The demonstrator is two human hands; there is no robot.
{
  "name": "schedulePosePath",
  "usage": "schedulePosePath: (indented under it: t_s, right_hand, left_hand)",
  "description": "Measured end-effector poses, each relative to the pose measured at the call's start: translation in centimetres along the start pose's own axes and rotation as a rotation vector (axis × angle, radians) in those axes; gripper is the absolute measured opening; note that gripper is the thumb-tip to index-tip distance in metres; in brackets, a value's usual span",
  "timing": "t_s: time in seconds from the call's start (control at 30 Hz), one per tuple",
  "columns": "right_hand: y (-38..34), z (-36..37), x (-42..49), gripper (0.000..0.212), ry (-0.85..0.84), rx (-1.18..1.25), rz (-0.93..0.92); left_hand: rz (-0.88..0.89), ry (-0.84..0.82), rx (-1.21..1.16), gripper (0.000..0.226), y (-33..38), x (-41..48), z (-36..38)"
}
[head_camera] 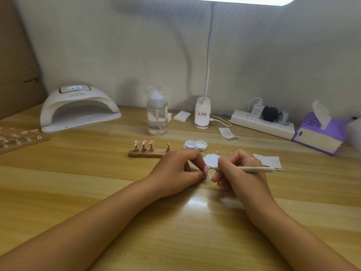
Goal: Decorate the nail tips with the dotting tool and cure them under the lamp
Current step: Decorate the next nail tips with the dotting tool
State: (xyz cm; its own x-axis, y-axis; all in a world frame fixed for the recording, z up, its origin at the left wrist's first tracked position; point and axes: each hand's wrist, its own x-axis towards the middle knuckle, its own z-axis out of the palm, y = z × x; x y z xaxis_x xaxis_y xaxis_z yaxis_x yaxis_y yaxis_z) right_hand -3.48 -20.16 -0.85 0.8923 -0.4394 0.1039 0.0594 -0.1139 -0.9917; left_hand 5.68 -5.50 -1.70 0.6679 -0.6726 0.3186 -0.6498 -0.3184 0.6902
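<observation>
Left hand [175, 171]: fingers curled, pinching a pink nail tip [205, 169] with white dots; the fingers hide its lower part.
Right hand [240, 173]: grips the dotting tool [254, 169] like a pen. Its front point is just beside the nail tip, but I cannot tell if they touch.
Wooden holder [140, 155]: four pink tips stand upright; its right end is hidden behind the left hand.
Curing lamp [78, 110]: far left, well apart from the hands; display lit but unreadable.
Tray of tips [19, 140]: blurred, cut off by the left edge.
</observation>
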Motion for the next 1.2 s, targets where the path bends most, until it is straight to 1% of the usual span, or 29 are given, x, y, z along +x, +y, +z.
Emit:
schedulePosePath:
  t_s: [0.13,0.47,0.63,0.83,0.97,1.2]
  right_hand:
    - [-0.11,-0.04,0.03,0.019,0.019,0.053,0.006]
    - [0.26,-0.10,0.09,0.019,-0.014,-0.015,-0.004]
    - [0.17,-0.02,0.02,0.022,-0.010,-0.001,-0.014]
    - [0.19,0.01,0.02,0.020,-0.009,-0.021,-0.017]
    - [0.12,-0.13,0.07,0.023,0.055,0.070,-0.023]
    - [-0.29,-0.85,0.01,0.029,0.249,0.197,-0.128]
  left_hand:
    - [0.026,0.002,0.010,0.031,0.04,-0.07,0.06]
    - [0.044,0.015,0.027,0.032,-0.12,0.01,0.12]
    - [0.050,0.016,0.029,0.030,-0.17,-0.01,0.15]
    - [0.039,0.016,0.027,0.026,-0.29,0.00,0.17]
    - [0.037,0.011,0.007,0.027,-0.39,0.04,0.24]
    - [0.050,0.047,-0.012,0.027,-0.40,-0.01,0.37]
